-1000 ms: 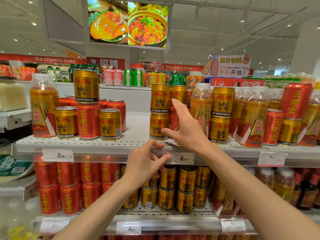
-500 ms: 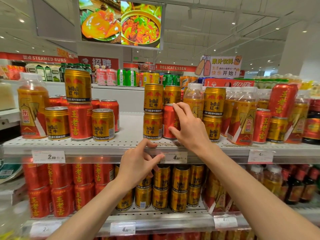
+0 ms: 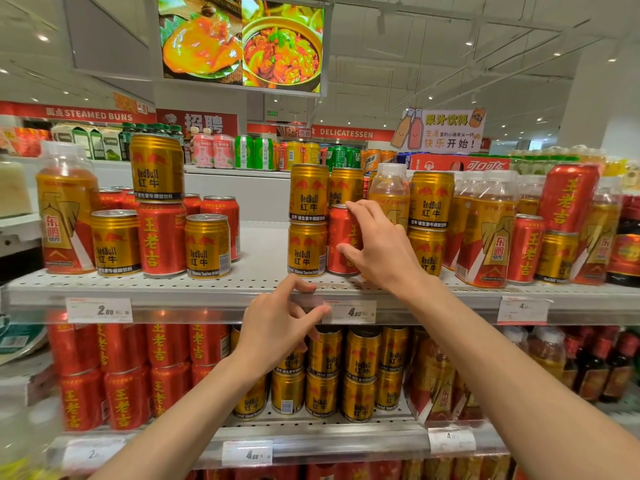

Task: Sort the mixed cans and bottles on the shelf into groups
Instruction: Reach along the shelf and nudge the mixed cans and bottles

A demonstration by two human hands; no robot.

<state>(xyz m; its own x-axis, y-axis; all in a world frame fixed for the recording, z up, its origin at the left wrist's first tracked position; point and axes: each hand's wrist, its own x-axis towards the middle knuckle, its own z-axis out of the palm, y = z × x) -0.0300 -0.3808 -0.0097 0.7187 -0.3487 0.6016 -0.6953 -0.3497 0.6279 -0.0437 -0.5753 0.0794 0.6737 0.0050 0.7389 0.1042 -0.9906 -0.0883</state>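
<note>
Mixed gold Red Bull cans, red cans and orange-labelled bottles stand on the upper shelf (image 3: 263,254). My right hand (image 3: 377,249) grips a red can (image 3: 339,237) standing beside a stack of two gold cans (image 3: 307,220) at the shelf's middle. My left hand (image 3: 277,327) hovers at the shelf's front edge, fingers loosely curled, holding nothing. At the left stand a bottle (image 3: 65,213), a gold can stacked on a red can (image 3: 161,206) and more gold cans (image 3: 207,245). To the right are more bottles (image 3: 491,230) and red cans (image 3: 524,249).
A bare stretch of shelf lies between the left group and the middle stack. The lower shelf (image 3: 311,434) holds rows of red cans, gold cans and bottles. Price tags (image 3: 98,310) line the shelf edges. Another drinks display stands behind.
My right hand has come down from the upper gold cans and closed round the red can, which now shows in front beside the gold stack. My left hand stays at the shelf edge.
</note>
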